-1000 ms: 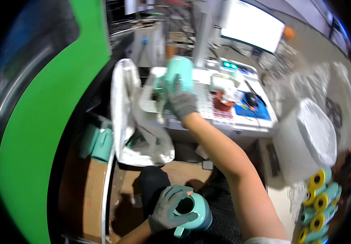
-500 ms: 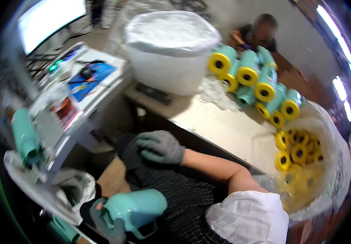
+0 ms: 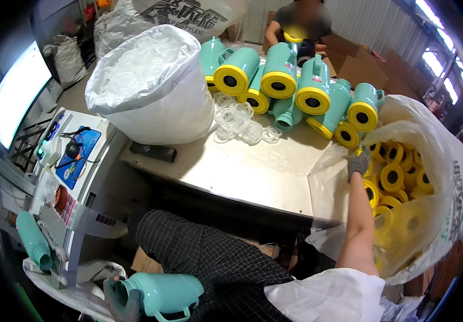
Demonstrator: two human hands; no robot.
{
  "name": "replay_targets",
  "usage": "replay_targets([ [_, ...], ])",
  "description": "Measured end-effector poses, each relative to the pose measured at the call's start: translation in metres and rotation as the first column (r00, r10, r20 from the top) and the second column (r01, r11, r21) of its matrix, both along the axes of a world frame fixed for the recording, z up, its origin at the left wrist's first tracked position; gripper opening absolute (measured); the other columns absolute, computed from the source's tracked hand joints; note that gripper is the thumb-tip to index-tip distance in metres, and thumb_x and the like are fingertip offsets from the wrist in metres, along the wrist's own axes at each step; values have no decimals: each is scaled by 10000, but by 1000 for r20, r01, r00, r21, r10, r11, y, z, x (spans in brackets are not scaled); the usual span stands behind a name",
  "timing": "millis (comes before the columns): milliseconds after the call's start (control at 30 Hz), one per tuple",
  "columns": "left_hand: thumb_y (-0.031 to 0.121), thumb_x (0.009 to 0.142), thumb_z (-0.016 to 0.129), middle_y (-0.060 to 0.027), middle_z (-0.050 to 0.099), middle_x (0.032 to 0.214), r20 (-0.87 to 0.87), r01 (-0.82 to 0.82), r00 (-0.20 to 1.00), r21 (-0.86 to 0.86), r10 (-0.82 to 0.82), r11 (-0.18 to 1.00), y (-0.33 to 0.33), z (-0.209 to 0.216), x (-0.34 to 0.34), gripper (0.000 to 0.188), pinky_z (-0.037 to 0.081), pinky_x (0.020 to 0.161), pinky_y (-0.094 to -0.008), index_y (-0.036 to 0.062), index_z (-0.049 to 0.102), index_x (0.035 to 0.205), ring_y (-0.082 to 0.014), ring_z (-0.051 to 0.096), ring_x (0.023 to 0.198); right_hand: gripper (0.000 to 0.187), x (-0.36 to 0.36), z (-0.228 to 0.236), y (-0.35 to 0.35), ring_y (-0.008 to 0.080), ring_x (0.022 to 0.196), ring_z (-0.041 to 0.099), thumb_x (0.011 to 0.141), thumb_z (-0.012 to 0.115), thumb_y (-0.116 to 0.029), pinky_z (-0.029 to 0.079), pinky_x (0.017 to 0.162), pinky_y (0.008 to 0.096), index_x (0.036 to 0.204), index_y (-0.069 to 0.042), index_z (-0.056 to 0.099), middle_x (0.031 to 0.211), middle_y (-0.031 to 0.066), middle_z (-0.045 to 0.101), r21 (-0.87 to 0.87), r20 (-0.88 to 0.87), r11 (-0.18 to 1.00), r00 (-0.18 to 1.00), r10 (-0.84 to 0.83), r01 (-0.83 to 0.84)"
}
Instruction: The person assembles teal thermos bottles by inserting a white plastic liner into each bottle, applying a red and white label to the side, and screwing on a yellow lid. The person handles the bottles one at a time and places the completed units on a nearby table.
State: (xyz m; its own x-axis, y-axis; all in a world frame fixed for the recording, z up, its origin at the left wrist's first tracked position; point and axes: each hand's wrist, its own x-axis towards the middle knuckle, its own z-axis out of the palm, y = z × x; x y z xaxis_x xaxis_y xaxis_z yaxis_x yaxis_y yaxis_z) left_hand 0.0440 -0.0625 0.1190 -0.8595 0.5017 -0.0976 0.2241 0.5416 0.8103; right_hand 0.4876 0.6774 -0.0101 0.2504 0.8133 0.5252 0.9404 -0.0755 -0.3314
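My left hand (image 3: 119, 300), in a grey glove, grips the neck end of a turquoise jug (image 3: 170, 292). This jug lies on its side over my lap, its open mouth toward my palm and its handle downward. My right hand (image 3: 357, 162), gloved too, is stretched out to the near-left rim of a clear plastic bag (image 3: 441, 225). Inside the bag are several round yellow bases (image 3: 392, 177) with dark centres. A bit of yellow shows at the right fingertips, but the fingers are too small and partly hidden to tell their grip.
Several turquoise jugs (image 3: 278, 67), most with yellow bases, lie stacked on the table (image 3: 242, 180). Left of them are loose translucent rings (image 3: 239, 124) and a white sack (image 3: 159, 107) full of rings. Another jug (image 3: 33, 241) lies by the left-hand machine. A person (image 3: 301, 24) sits across the table.
My right hand has gone from my thigh out to the bag of yellow bases. The view has turned, and my left hand still holds the turquoise jug on my lap.
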Motion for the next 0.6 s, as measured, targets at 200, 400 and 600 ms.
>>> replay_targets([
  [200,158,824,656,-145,528,1228,-196,30,980,-63,-42,998,20,31,23,517,396,1089,-389,-21,511,1287,-251,510,1185,698,35,-27,15,319,1426,472,950,633,-318,417,1153,448,1582,-131,403,1569,135,477,-462,409,845,910,-66,269],
  [400,173,938,578,-113,551,1137,-214,-264,935,116,284,958,-21,31,30,295,456,922,-345,5,552,1179,-199,542,1025,584,7,3,-30,360,1181,645,925,732,-318,512,1015,436,1428,-57,591,1326,189,654,53,202,993,975,91,-104],
  [600,306,1135,398,-45,607,1160,-196,-502,772,395,605,769,-42,-37,44,318,486,937,-294,49,567,1217,-132,593,1038,470,-171,43,-166,219,1173,621,948,700,-58,507,1027,359,1392,35,577,1333,132,633,455,-494,572,341,800,-683],
])
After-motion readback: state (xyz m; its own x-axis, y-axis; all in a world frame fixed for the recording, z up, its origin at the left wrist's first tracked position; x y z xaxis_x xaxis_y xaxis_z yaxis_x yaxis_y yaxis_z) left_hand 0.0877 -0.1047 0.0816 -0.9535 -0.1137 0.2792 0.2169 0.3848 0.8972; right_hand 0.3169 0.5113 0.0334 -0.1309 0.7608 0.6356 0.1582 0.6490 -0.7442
